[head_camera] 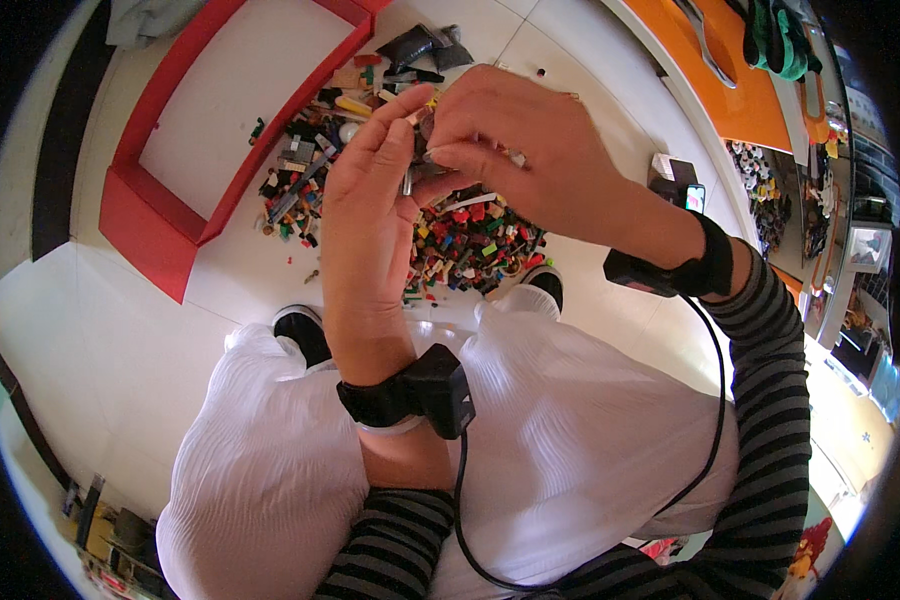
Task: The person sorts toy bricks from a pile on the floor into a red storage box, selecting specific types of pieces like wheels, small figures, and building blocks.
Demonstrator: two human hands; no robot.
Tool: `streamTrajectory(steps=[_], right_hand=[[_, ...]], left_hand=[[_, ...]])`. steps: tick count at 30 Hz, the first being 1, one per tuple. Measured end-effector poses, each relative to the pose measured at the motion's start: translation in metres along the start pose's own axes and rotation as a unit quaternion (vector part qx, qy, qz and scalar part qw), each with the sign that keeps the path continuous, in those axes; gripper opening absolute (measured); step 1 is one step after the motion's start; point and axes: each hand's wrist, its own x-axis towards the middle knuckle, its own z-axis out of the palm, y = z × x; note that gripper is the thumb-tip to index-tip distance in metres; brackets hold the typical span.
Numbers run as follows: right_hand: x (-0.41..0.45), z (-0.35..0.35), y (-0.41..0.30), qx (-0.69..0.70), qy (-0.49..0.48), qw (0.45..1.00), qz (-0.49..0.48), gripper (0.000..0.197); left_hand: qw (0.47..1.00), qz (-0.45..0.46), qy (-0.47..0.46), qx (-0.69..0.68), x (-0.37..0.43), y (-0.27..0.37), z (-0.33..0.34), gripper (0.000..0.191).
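My left hand [367, 176] is raised above the floor, its thumb and fingers curled around a small toy-brick piece. A grey part [407, 183] of that piece juts out below the fingers. My right hand [529, 131] meets it from the right, thumb and forefinger pinched at the same small piece. Fingers cover most of it, so its shape cannot be made out. Beneath both hands a wide heap of mixed, colourful toy bricks [469, 247] is spread on the tiled floor. Grey plates [298, 152] and a white ball-like part [348, 133] show at the heap's left side.
A red box [150, 232] with a white inside stands left of the heap. Black plastic bags [418, 49] lie beyond it. At right are a lit phone [694, 197] and an orange-topped shelf [750, 90]. Cables run from both wrist straps. My shoes [300, 330] flank the bricks.
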Motion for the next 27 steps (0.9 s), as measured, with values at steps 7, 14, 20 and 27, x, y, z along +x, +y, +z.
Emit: streamTrajectory(steps=[7,14,20,27], right_hand=[[0.0,-0.032,-0.007,0.407,0.065,0.843,0.347,0.016],[0.001,-0.031,-0.011,0.284,-0.066,0.911,0.29,0.012],[-0.003,-0.019,-0.01,0.032,-0.012,0.992,0.123,0.022],[-0.009,-0.02,-0.007,-0.16,0.011,0.987,0.003,0.026]], left_hand=[[0.997,-0.008,-0.076,-0.023,-0.003,0.006,0.003,0.032],[0.994,-0.006,-0.111,0.012,0.002,0.0,0.004,0.031],[0.998,0.003,-0.05,0.043,0.0,0.0,0.009,0.032],[0.997,0.02,-0.078,0.018,0.0,-0.001,0.009,0.035]])
